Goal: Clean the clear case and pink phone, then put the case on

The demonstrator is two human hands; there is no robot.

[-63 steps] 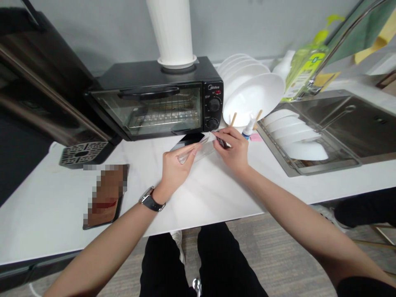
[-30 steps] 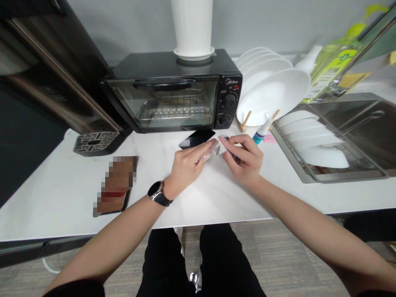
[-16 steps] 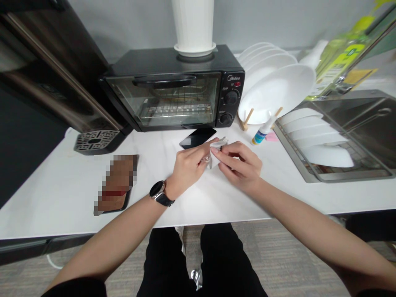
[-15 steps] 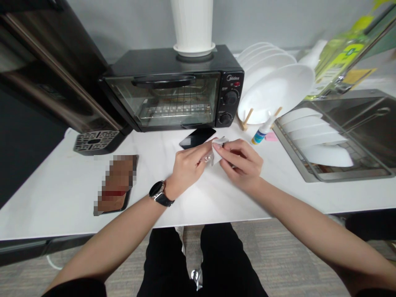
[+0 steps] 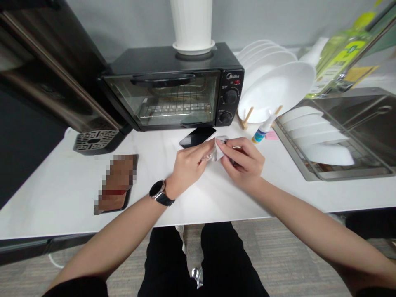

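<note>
My left hand, with a dark watch on its wrist, grips a small clear item that looks like crinkled plastic. My right hand pinches a thin white piece like a cloth or tissue, which touches the plastic between both hands. A dark phone-like slab lies on the white counter just behind my left hand. Beyond my right hand stands a small bottle with a blue and yellow label, beside a pink slip.
A black toaster oven stands at the back with a white pot on top. White plates fill a rack right of it. The sink holds white dishes. At the left are a drip tray and a pixelated slab.
The white piece and my right fingertips have shifted very slightly to the right. My left hand stays almost in the same place, and both grips look the same.
</note>
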